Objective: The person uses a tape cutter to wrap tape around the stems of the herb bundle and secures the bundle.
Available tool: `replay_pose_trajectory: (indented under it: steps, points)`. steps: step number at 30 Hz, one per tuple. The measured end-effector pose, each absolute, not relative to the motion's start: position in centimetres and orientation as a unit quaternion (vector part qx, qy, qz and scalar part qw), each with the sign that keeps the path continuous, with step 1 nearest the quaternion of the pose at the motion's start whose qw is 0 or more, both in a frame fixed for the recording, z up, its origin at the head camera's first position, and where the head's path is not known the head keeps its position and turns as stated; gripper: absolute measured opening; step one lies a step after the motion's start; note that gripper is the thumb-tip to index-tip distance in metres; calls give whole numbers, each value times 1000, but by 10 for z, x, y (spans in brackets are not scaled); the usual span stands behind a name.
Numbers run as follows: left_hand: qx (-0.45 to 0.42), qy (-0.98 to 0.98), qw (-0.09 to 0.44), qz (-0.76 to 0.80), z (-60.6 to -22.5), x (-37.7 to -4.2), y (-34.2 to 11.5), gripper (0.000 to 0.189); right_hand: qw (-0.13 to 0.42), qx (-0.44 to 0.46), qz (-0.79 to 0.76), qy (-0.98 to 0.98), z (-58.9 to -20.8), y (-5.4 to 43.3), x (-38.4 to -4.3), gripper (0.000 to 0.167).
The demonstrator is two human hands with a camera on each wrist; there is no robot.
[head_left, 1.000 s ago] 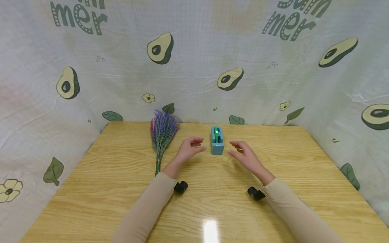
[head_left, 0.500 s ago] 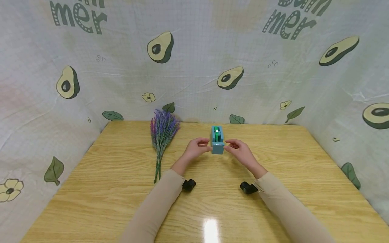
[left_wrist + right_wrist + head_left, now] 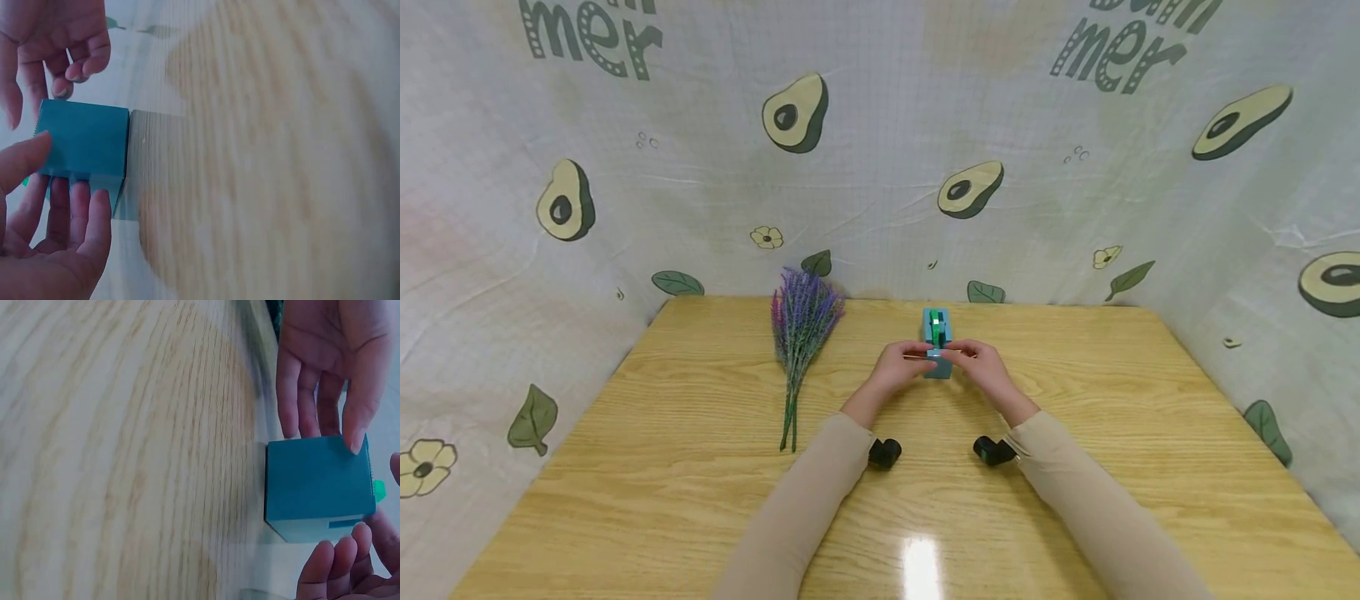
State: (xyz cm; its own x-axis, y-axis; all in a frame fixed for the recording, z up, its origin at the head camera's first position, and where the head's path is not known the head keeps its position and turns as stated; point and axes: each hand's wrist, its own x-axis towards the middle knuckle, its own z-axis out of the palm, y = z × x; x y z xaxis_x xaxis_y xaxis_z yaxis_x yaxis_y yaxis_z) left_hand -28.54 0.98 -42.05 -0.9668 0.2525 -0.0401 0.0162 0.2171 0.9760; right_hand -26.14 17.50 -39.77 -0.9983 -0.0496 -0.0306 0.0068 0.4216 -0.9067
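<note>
A blue tape dispenser [image 3: 940,372] with green tape [image 3: 935,327] stands towards the back of the table, its block end facing me. My left hand [image 3: 892,368] is at its left side; in the left wrist view the thumb overlaps the blue face [image 3: 87,134] and loosely bent fingers lie along the side. Whether they press on it cannot be told. On the other side is my right hand [image 3: 988,372], fingers loosely bent, and its fingertips [image 3: 344,553] are close by the dispenser in the right wrist view. The head view has both thumbs near the front block, partly hiding it.
A bunch of purple lavender stems [image 3: 805,333] lies on the wooden table [image 3: 715,500], left of the hands. Behind the table hangs a cloth [image 3: 880,167] printed with avocados. Black wrist cameras [image 3: 885,453] jut inward from both sleeves.
Both hands have moved inward from either side, from apart to close around the front block of the tape dispenser. The dispenser and the lavender keep their places on the table.
</note>
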Motion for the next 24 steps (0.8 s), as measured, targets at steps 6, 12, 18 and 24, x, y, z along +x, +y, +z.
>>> replay_pose_trajectory:
  steps: [6,12,18,24]
  points:
    - [82,781,92,612,-423,-287,11,25,43,6,-537,842,-400,168,-266,41]
    - [72,787,89,606,-425,-289,10,25,47,-1,-544,838,-406,166,-270,44]
    - [54,781,88,616,-428,-291,10,27,49,3,-572,819,-408,164,-271,41]
    - [40,774,91,626,-427,-291,10,29,43,28,-590,805,-408,161,-273,38]
